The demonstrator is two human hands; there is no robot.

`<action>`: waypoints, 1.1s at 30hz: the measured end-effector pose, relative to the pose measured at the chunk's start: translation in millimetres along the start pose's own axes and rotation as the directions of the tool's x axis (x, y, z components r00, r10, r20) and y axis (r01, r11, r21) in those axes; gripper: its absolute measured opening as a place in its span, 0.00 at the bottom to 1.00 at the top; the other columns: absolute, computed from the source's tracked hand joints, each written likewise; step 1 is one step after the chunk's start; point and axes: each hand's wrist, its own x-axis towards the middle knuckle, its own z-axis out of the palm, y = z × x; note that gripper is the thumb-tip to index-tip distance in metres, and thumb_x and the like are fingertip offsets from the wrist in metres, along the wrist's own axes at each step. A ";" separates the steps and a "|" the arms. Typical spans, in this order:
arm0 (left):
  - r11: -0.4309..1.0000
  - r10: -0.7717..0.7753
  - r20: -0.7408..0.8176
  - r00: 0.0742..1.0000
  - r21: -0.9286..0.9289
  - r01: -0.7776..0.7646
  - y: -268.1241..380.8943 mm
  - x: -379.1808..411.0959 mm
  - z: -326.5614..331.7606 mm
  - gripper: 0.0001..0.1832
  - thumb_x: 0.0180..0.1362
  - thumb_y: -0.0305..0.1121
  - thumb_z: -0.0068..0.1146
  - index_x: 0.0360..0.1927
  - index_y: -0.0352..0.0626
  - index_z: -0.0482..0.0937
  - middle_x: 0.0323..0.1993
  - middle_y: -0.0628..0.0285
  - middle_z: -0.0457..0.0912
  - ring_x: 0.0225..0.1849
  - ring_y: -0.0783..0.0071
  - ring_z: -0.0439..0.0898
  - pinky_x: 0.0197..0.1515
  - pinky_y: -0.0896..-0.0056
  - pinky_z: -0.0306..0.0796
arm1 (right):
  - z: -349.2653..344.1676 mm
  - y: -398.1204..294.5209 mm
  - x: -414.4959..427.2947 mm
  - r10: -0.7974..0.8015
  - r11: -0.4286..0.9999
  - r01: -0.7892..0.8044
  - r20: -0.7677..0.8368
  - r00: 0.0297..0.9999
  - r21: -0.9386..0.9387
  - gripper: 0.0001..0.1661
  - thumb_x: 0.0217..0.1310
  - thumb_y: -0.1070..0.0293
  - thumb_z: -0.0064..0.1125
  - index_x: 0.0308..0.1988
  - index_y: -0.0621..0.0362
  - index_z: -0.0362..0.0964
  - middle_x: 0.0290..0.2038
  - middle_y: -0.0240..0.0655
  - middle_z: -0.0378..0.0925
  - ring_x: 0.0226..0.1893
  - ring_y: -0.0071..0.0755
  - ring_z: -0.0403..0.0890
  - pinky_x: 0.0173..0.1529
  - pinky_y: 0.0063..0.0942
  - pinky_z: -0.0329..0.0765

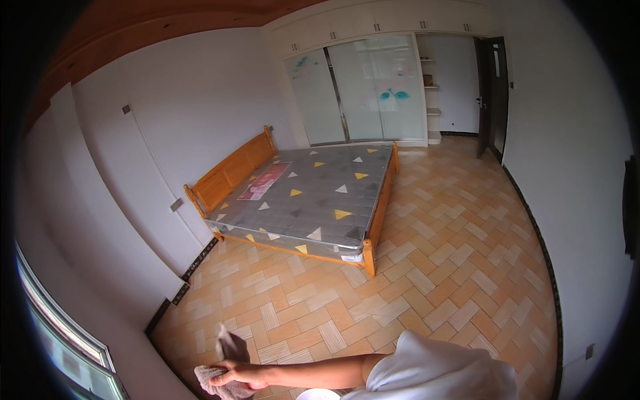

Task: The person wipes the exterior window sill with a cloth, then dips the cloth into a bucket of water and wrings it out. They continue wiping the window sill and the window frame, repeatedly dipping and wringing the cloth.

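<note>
My right hand (246, 376) is at the lower left, at the end of a bare forearm that reaches across from a white sleeve. It is closed on a crumpled grey-brown cloth (234, 345), part of which stands up above the fingers while the rest bunches below them. Below the forearm, the top of a white round object (318, 395) shows at the bottom edge; most of it is cut off. My left hand is out of view.
A wooden bed frame (370, 257) holds a plastic-wrapped patterned mattress (320, 195). A window (75, 345) is at the lower left. Behind stand a sliding-door wardrobe (367, 90), open shelves (433, 111) and a dark open door (492, 95). The floor (450, 280) has herringbone tiles.
</note>
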 end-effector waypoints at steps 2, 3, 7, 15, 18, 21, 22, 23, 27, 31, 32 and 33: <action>0.983 0.056 -0.004 0.998 0.175 -0.055 -7.4 28.6 35.0 0.34 0.65 0.48 0.56 0.67 0.36 0.67 0.68 0.43 0.65 0.60 0.44 0.74 0.56 0.46 0.74 | -17.5 25.2 4.5 0.134 0.950 -0.167 0.138 0.981 0.265 0.36 0.61 0.60 0.68 0.64 0.61 0.66 0.57 0.36 0.75 0.57 0.31 0.73 0.60 0.30 0.72; 0.965 0.066 0.016 0.998 0.254 -0.067 -15.7 46.7 56.3 0.33 0.65 0.47 0.57 0.67 0.35 0.67 0.67 0.44 0.66 0.60 0.45 0.74 0.56 0.47 0.74 | -41.1 35.6 6.3 0.197 0.890 -0.297 0.298 0.934 0.345 0.30 0.63 0.60 0.66 0.61 0.59 0.70 0.57 0.36 0.75 0.58 0.31 0.72 0.60 0.33 0.72; 0.806 0.191 0.014 0.982 0.569 -0.165 -9.8 74.8 75.6 0.33 0.64 0.44 0.58 0.67 0.35 0.67 0.65 0.46 0.68 0.59 0.48 0.75 0.57 0.50 0.73 | -42.1 59.1 -0.8 0.286 0.879 -0.326 0.162 0.945 0.348 0.33 0.62 0.48 0.67 0.58 0.58 0.74 0.55 0.30 0.80 0.56 0.27 0.77 0.64 0.29 0.68; -0.125 0.239 0.083 0.967 0.991 -0.054 -53.4 101.5 19.8 0.32 0.63 0.38 0.62 0.67 0.33 0.67 0.61 0.50 0.73 0.59 0.56 0.76 0.59 0.57 0.71 | -77.6 10.6 -21.5 0.160 0.987 -0.160 0.000 0.987 -0.008 0.21 0.62 0.56 0.62 0.50 0.57 0.76 0.45 0.35 0.81 0.46 0.32 0.80 0.54 0.32 0.75; -0.291 0.240 -0.020 0.970 0.952 0.092 -50.8 89.4 -5.2 0.32 0.63 0.36 0.63 0.67 0.33 0.67 0.60 0.52 0.75 0.59 0.58 0.77 0.60 0.59 0.70 | -93.5 -16.2 -21.1 0.136 0.978 -0.140 -0.034 0.990 -0.158 0.32 0.57 0.61 0.63 0.59 0.63 0.70 0.52 0.39 0.77 0.53 0.32 0.75 0.60 0.30 0.71; -0.346 0.134 -0.239 0.962 0.898 0.271 -32.0 75.8 -5.2 0.32 0.62 0.34 0.64 0.67 0.32 0.67 0.59 0.54 0.77 0.58 0.61 0.77 0.61 0.62 0.70 | -104.4 -33.7 -27.0 0.210 0.863 -0.207 -0.046 0.977 -0.460 0.44 0.53 0.63 0.67 0.66 0.70 0.61 0.63 0.44 0.70 0.62 0.35 0.69 0.66 0.29 0.65; -0.326 0.075 -0.288 0.955 0.898 0.296 -23.4 73.3 1.8 0.32 0.62 0.33 0.65 0.67 0.32 0.67 0.58 0.54 0.78 0.58 0.62 0.78 0.61 0.63 0.70 | -111.2 -34.5 -25.5 0.289 0.787 -0.245 -0.012 0.957 -0.566 0.46 0.52 0.64 0.69 0.66 0.71 0.61 0.63 0.45 0.70 0.64 0.35 0.68 0.67 0.28 0.63; -0.223 0.023 -0.267 0.964 0.938 0.265 -15.6 66.8 11.6 0.32 0.62 0.33 0.65 0.66 0.32 0.67 0.58 0.55 0.78 0.58 0.63 0.78 0.61 0.64 0.69 | -117.0 -23.3 -22.7 0.264 0.729 -0.179 0.030 0.964 -0.660 0.39 0.51 0.66 0.69 0.61 0.67 0.68 0.57 0.41 0.76 0.58 0.33 0.73 0.62 0.29 0.68; 0.520 0.058 0.304 0.951 0.804 -0.289 -22.6 40.1 72.6 0.35 0.55 0.28 0.73 0.65 0.36 0.70 0.57 0.61 0.79 0.56 0.71 0.78 0.61 0.66 0.70 | -98.1 -7.8 -11.3 0.343 0.658 -0.056 0.232 0.910 -0.751 0.23 0.45 0.70 0.67 0.46 0.62 0.76 0.39 0.33 0.81 0.42 0.28 0.78 0.49 0.30 0.73; 0.701 0.026 0.031 0.999 0.712 -0.041 -37.7 28.1 51.7 0.28 0.55 0.27 0.72 0.59 0.37 0.76 0.49 0.64 0.83 0.53 0.74 0.80 0.58 0.67 0.72 | -79.9 -6.6 6.0 0.343 0.556 0.114 0.352 0.871 -0.823 0.21 0.44 0.72 0.66 0.42 0.64 0.78 0.34 0.33 0.82 0.37 0.27 0.79 0.45 0.31 0.75; 0.746 0.068 -0.009 0.998 0.665 -0.045 -43.8 24.6 50.7 0.26 0.55 0.26 0.72 0.57 0.37 0.77 0.47 0.65 0.83 0.51 0.74 0.80 0.56 0.67 0.73 | -82.3 -1.9 10.8 0.348 0.513 0.158 0.373 0.860 -0.844 0.21 0.46 0.72 0.67 0.43 0.66 0.78 0.35 0.34 0.83 0.37 0.26 0.80 0.45 0.30 0.75; 0.786 0.103 -0.045 0.994 0.616 -0.054 -47.8 24.0 51.2 0.24 0.55 0.26 0.72 0.55 0.38 0.79 0.45 0.66 0.84 0.50 0.75 0.81 0.55 0.68 0.73 | -87.5 1.7 14.7 0.330 0.561 0.149 0.384 0.862 -0.815 0.20 0.48 0.71 0.67 0.44 0.65 0.78 0.35 0.34 0.83 0.38 0.26 0.80 0.46 0.30 0.75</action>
